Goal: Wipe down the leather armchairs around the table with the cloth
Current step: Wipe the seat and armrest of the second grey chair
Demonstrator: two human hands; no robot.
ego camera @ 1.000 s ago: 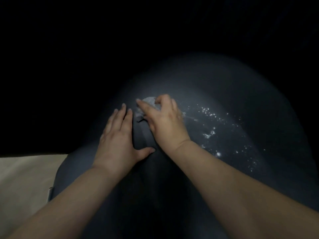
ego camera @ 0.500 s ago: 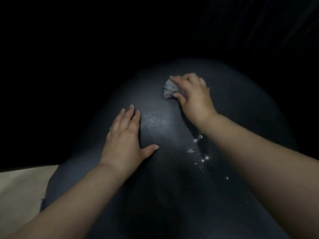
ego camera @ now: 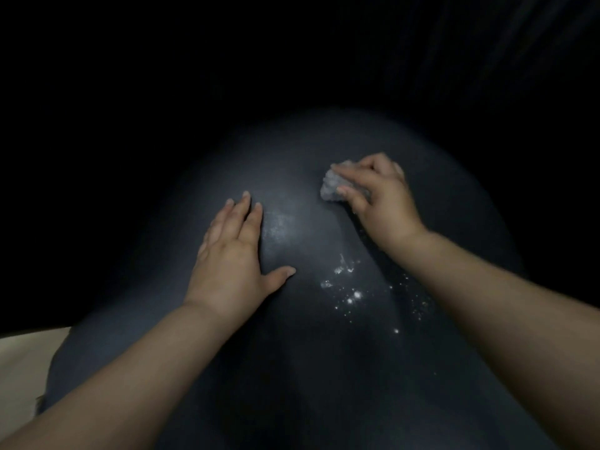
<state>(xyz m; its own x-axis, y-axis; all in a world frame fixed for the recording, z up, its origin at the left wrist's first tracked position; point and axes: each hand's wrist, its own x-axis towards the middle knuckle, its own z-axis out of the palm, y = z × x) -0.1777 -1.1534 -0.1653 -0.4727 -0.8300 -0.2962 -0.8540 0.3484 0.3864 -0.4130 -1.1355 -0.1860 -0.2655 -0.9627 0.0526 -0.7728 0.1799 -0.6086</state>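
1. The armchair (ego camera: 292, 368) fills the lower and middle view as a dark, rounded leather surface; which part of it this is I cannot tell, since everything beyond its far edge is black.
2. The left hand (ego camera: 230, 254) lies flat on the leather toward the left edge, fingers straight and close together, thumb spread out to the right. It holds nothing.
3. The right hand (ego camera: 380, 196) sits farther up and toward the right edge, well apart from the left. Its fingers and thumb are curled round the cloth (ego camera: 334, 186), pinching it.
4. The cloth is a small, pale grey crumpled wad, pressed against the leather near the far edge, sticking out to the left of the fingers.
5. White specks (ego camera: 354, 293) glint on the leather between the two forearms, just below the right wrist; they may be droplets or foam.
6. A faint pale smear (ego camera: 282, 225) shows just right of the left fingers.
7. A pale floor (ego camera: 22, 368) shows past the near left edge of the armchair.
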